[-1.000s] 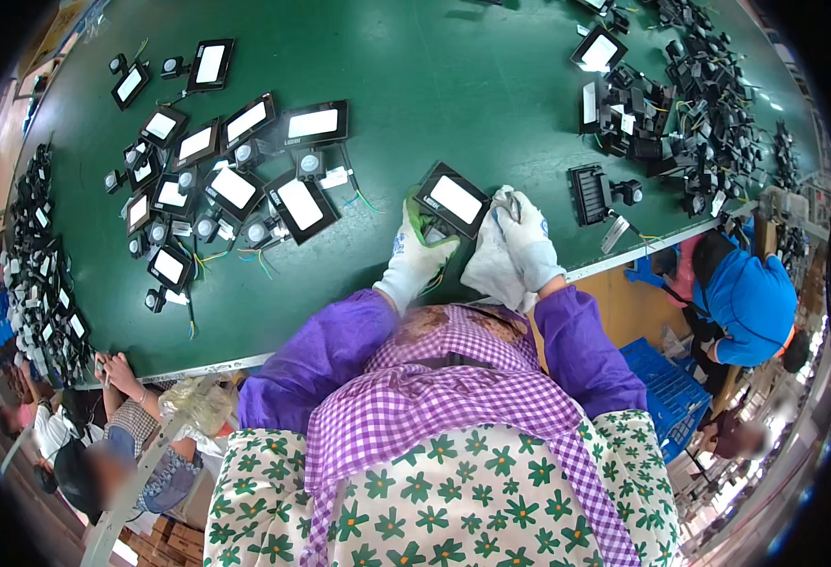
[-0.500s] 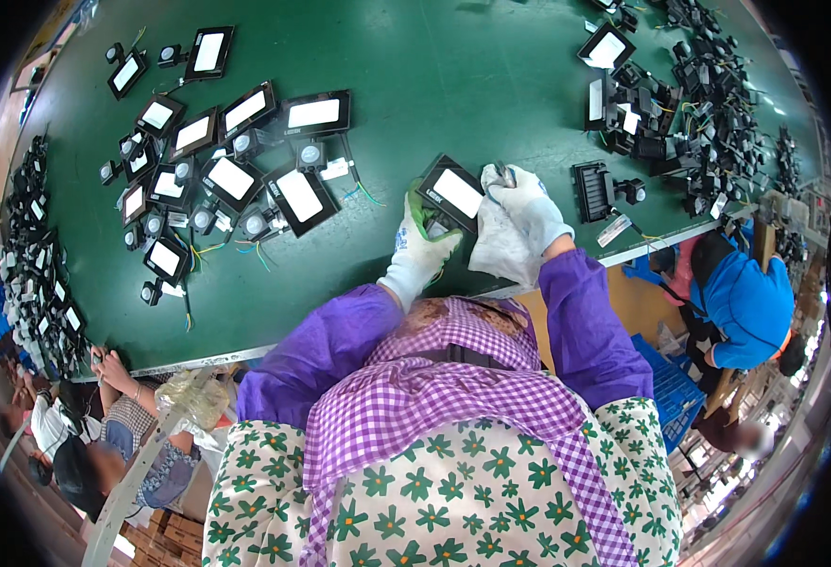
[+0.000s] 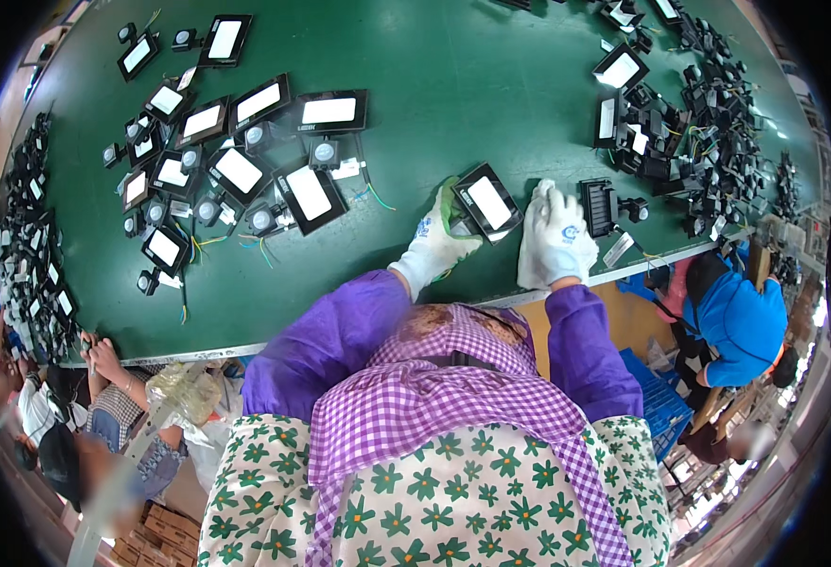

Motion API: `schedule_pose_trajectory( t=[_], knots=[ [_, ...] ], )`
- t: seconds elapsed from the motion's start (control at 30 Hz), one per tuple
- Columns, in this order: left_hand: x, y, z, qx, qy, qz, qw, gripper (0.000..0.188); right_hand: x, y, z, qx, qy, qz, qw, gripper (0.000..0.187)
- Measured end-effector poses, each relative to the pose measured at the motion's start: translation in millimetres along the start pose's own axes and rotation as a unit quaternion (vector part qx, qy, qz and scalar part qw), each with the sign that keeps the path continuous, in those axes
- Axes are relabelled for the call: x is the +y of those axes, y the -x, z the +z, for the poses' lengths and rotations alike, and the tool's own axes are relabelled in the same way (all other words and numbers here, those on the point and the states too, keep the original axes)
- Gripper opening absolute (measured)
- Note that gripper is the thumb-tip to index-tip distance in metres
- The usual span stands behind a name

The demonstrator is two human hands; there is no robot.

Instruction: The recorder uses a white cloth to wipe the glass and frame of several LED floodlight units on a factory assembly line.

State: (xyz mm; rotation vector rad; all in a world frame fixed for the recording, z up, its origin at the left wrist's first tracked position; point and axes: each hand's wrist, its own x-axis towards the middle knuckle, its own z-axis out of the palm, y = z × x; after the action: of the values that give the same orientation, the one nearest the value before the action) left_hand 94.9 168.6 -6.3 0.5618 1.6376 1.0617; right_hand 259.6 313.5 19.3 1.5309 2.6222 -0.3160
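Observation:
My left hand (image 3: 442, 238), in a white glove with a green palm, grips a black floodlight (image 3: 488, 201) by its lower left side. The lamp is tilted, its white front panel facing up. Just right of it, my right hand (image 3: 559, 236), also gloved in white, is on a crumpled white cloth (image 3: 531, 248) at the table's near edge. Its fingers curl over the cloth, partly hiding it. Next to that hand lies another floodlight (image 3: 599, 208), ribbed back up, with a round sensor attached.
Several floodlights with sensors and loose wires (image 3: 238, 172) lie at the left of the green table (image 3: 415, 104). A dense heap of lamps (image 3: 718, 123) covers the right side, with more (image 3: 33, 236) along the far left edge. A person in blue (image 3: 739, 317) is at the right.
My right hand has moved to the right with the cloth, away from the lamp's edge. The lamp in my left hand has shifted right and turned.

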Motion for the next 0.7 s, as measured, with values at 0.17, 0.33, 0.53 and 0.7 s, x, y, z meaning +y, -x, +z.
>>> schedule_pose_trajectory(
  t=[0.17,0.33,0.53,0.7],
  knots=[
    [0.8,-0.8,-3.4,-0.010,0.019,-0.002,1.000,0.099,-40.2,8.5,-6.9,0.008,-0.116,-0.196,0.974,0.026],
    [-5.6,-2.3,2.3,0.028,-0.020,0.029,0.999,0.097,-91.7,-29.0,19.2,0.050,-0.109,-0.278,0.953,0.017],
    [-7.9,-6.5,0.5,-0.022,0.026,-0.013,0.999,0.105,-89.8,-77.0,28.1,0.082,-0.110,-0.238,0.961,0.015],
    [-1.9,-2.3,4.4,-0.020,0.113,0.039,0.993,0.102,-78.6,-35.9,-5.9,-0.049,-0.151,-0.141,0.977,0.025]
  ],
)
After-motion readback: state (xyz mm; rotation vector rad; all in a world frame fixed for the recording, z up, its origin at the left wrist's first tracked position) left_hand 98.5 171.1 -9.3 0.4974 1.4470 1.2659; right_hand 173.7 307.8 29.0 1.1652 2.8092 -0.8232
